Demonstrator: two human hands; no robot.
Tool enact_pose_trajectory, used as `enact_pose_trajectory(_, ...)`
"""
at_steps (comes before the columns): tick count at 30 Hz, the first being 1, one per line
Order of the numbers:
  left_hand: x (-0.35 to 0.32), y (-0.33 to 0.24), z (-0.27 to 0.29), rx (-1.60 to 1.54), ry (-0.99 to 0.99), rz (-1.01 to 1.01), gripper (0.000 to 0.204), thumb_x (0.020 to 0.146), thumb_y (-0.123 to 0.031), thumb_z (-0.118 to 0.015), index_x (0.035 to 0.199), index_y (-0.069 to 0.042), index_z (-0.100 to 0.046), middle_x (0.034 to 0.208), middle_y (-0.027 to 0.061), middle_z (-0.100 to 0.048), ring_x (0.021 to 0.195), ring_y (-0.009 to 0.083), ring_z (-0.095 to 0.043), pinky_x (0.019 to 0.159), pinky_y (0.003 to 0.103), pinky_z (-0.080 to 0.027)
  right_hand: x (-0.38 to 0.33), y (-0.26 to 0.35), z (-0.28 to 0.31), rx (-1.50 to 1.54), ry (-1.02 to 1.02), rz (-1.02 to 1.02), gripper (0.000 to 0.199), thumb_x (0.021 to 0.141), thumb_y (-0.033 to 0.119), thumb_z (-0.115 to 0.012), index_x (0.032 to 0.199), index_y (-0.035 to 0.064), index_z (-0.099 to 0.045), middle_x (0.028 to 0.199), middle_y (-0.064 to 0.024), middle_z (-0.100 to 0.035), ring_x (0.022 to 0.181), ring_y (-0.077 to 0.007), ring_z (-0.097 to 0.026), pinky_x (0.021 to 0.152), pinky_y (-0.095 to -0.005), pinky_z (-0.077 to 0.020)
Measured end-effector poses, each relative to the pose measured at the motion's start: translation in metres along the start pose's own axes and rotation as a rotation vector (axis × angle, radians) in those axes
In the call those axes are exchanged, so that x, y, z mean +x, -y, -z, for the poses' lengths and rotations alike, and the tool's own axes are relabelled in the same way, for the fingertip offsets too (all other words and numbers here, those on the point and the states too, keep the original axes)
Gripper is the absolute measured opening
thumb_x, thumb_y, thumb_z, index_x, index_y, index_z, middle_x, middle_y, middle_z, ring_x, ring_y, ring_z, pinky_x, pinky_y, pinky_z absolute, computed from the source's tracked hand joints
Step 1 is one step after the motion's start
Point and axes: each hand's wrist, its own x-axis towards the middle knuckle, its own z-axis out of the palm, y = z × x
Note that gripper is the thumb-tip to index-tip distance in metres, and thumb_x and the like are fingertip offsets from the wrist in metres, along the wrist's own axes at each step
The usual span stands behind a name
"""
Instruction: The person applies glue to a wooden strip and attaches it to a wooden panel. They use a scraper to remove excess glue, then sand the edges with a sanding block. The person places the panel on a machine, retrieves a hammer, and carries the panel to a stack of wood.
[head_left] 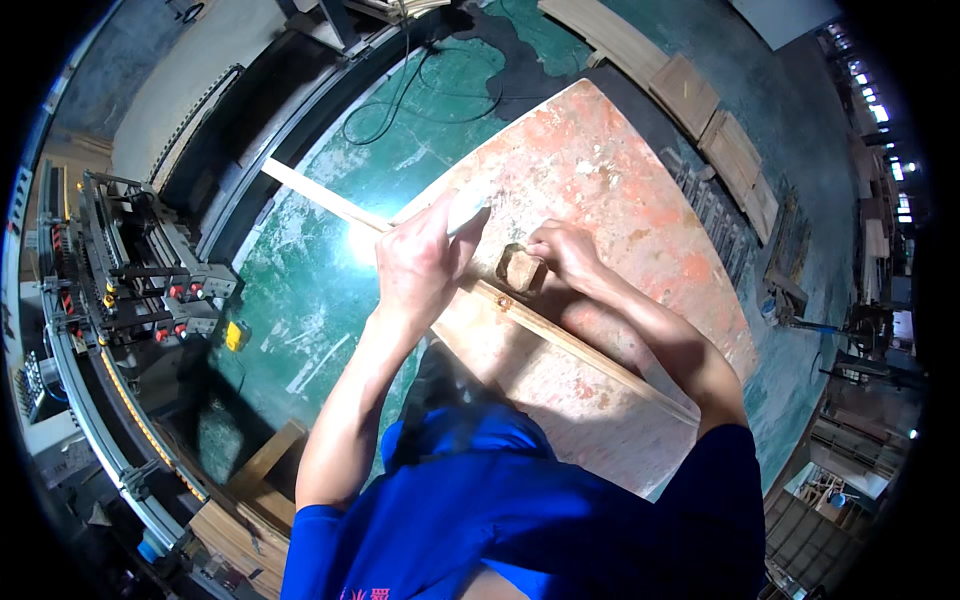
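Beside the worn board (640,210), green floor (330,250), machine frame (130,260).

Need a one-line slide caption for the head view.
Left hand steadies a long wooden strip on a worn reddish board while the right hand presses a small wooden block against it.

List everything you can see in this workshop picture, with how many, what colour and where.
Wooden strip: one, pale wood, lying diagonally across the board, its far end out over the floor.
Board: one, worn reddish-pink, under the hands as a work surface.
Wooden block: one, brown, on the strip.
Machine: one, dark metal with red knobs, far left.
Cable: one, black, looped on the green floor, top centre.
Wooden panels: several, brown, stacked upper right.
Left hand: pressing on the strip.
Right hand: gripping the block.
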Motion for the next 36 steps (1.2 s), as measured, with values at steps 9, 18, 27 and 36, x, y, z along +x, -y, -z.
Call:
enact_pose_trajectory(9,0.003,0.003,-0.004,-0.021,-0.053,-0.025,0.016,0.088,-0.010,-0.077,0.098,-0.005,-0.066,0.073,0.0140,-0.068,0.067,0.0347,-0.070,0.059,0.044,-0.055,-0.066,0.161,0.118,0.785,-0.260,-0.172,0.012,0.094,0.007,-0.078,0.101,-0.0028,-0.075,0.101,-0.0047,-0.068,0.090,-0.0106,-0.065,0.078,-0.0260,-0.0531)
enact_pose_trajectory(18,0.003,0.004,-0.003,-0.037,-0.084,-0.062,0.017,0.092,-0.018,-0.077,0.097,-0.005,-0.065,0.071,0.0149,-0.068,0.064,0.0347,-0.070,0.056,0.045,-0.053,-0.073,0.204,0.077,0.655,-0.403,-0.162,0.008,0.094,0.001,-0.076,0.101,-0.0022,-0.076,0.103,-0.0058,-0.068,0.092,-0.0119,-0.066,0.082,-0.0268,-0.0549)
enact_pose_trajectory(27,0.000,0.005,0.000,-0.077,-0.116,-0.067,0.016,0.092,-0.018,-0.077,0.097,-0.007,-0.066,0.073,0.0152,-0.069,0.067,0.0345,-0.071,0.056,0.045,-0.054,-0.076,0.211,0.071,0.446,-0.424,-0.099,0.011,0.095,0.002,-0.073,0.105,-0.0010,-0.076,0.104,-0.0095,-0.069,0.093,-0.0178,-0.068,0.080,-0.0302,-0.0553)
enact_pose_trajectory(36,-0.004,0.008,0.002,-0.059,-0.036,-0.029,0.038,0.089,-0.011,-0.079,0.126,-0.006,-0.069,0.086,0.0176,-0.074,0.078,0.0355,-0.075,0.064,0.042,-0.059,-0.075,0.212,0.069,0.354,-0.426,-0.067,0.014,0.093,0.003,-0.077,0.106,-0.0020,-0.077,0.102,-0.0099,-0.069,0.094,-0.0193,-0.068,0.084,-0.0306,-0.0552)
